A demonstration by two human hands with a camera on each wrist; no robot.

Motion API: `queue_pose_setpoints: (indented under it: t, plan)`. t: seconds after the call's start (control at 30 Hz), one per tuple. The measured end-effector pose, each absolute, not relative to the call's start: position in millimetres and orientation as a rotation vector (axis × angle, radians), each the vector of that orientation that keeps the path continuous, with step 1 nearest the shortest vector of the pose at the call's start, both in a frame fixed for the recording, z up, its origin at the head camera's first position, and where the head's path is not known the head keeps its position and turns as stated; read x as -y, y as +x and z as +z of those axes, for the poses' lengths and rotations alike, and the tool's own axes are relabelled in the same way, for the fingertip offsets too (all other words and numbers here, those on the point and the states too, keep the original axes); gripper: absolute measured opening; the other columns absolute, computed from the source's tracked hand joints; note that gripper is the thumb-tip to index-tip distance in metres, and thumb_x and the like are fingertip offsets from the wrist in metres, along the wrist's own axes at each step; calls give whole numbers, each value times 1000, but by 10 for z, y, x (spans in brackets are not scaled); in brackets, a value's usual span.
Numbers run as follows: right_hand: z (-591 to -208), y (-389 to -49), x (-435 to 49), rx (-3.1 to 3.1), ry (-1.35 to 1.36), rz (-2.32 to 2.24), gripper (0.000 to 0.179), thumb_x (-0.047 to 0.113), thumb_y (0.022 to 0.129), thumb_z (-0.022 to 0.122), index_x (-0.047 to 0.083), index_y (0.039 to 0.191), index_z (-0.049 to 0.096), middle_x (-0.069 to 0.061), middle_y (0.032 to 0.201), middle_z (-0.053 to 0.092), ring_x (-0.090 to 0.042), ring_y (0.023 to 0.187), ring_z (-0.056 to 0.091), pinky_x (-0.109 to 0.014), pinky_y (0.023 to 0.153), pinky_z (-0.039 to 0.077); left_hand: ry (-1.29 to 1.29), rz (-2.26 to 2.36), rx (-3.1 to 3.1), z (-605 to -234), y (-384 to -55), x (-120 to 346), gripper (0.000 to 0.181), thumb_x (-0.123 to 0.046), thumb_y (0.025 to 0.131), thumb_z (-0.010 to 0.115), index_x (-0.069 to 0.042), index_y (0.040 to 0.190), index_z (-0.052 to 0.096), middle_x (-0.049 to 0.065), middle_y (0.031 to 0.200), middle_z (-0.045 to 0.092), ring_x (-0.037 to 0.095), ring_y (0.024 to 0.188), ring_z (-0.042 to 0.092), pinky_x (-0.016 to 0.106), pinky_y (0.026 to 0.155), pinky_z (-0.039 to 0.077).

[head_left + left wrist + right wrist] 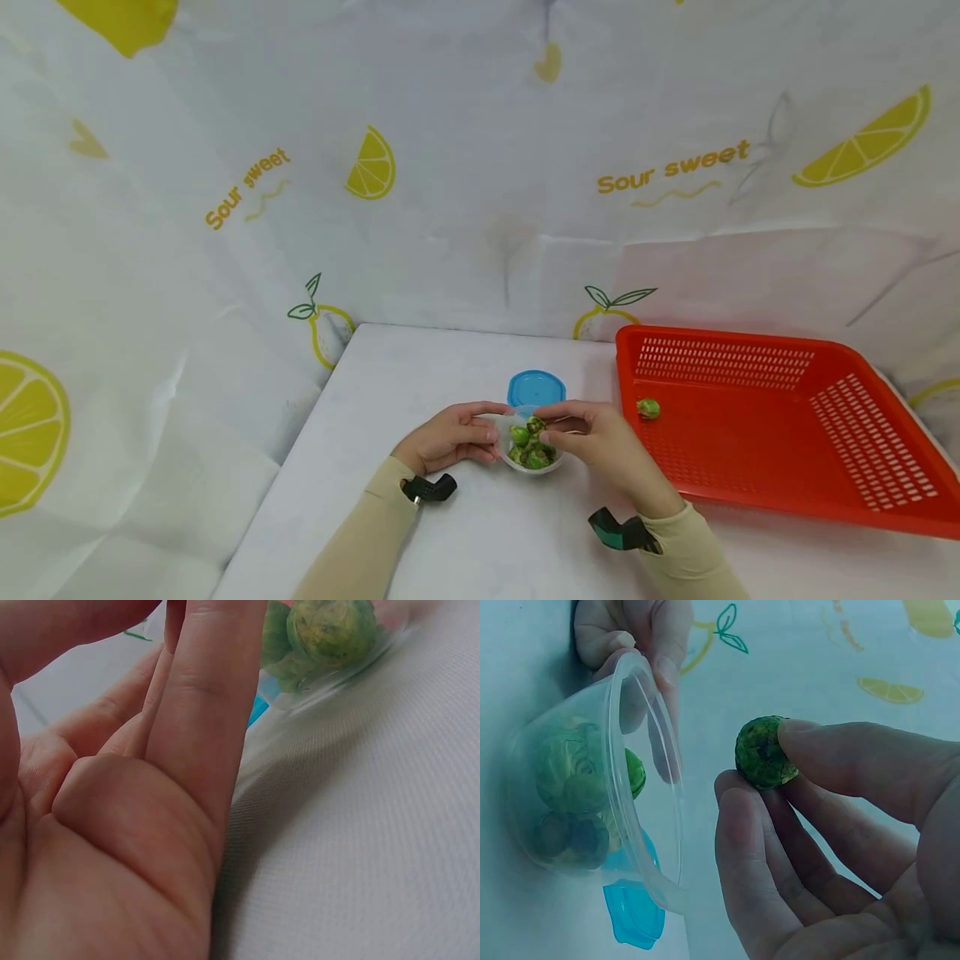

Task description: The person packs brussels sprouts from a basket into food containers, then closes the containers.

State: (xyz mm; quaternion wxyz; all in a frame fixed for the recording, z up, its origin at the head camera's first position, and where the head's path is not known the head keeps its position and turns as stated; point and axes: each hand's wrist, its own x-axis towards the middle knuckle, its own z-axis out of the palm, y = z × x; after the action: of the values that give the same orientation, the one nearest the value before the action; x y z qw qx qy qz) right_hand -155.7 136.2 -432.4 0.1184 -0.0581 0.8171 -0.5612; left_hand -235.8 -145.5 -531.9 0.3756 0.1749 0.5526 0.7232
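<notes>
A clear plastic bowl [532, 472] stands on the white table with several Brussels sprouts [519, 435] inside. My left hand [453, 436] holds it by the left side, thumb and fingers at the rim. Over the opening, my right hand [606, 440] pinches one Brussels sprout [761, 754] between thumb and fingertips. In the right wrist view that sprout is apart from the bowl's rim [617, 727]. The left wrist view has the left palm [120, 825] filling much of the frame, with sprouts [334, 631] showing through the bowl wall beyond the fingers.
Just behind the bowl lies a blue lid [536, 388]. To the right, a large red plastic basket [757, 450] holds a single Brussels sprout [648, 408] near its left wall. A white sheet with lemon prints [465, 167] hangs behind the table [420, 358].
</notes>
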Motion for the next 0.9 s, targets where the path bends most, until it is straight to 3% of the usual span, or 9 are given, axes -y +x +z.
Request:
queue_pose_setpoints:
  t: [0.7, 0.9]
  plan:
    - [-4443, -1556, -1240, -2577, -56, -1455, 23, 14, 97, 81, 15, 119, 82, -1, 112, 80, -17, 101, 72, -37, 90, 68, 442, 1843, -1430, -5329, -2358, 1458, 57, -2, 106, 63, -3, 161, 46, 2, 95, 79, 15, 88, 80, 28, 84, 68]
    - [-4454, -1547, -1231, -2584, -22, -1461, 23, 13, 98, 80, 13, 121, 81, -2, 115, 80, -18, 103, 72, -39, 92, 68, 456, 1840, -1425, -5321, -2364, 1455, 58, -4, 106, 65, -2, 161, 45, 2, 95, 79, 16, 88, 80, 28, 84, 68]
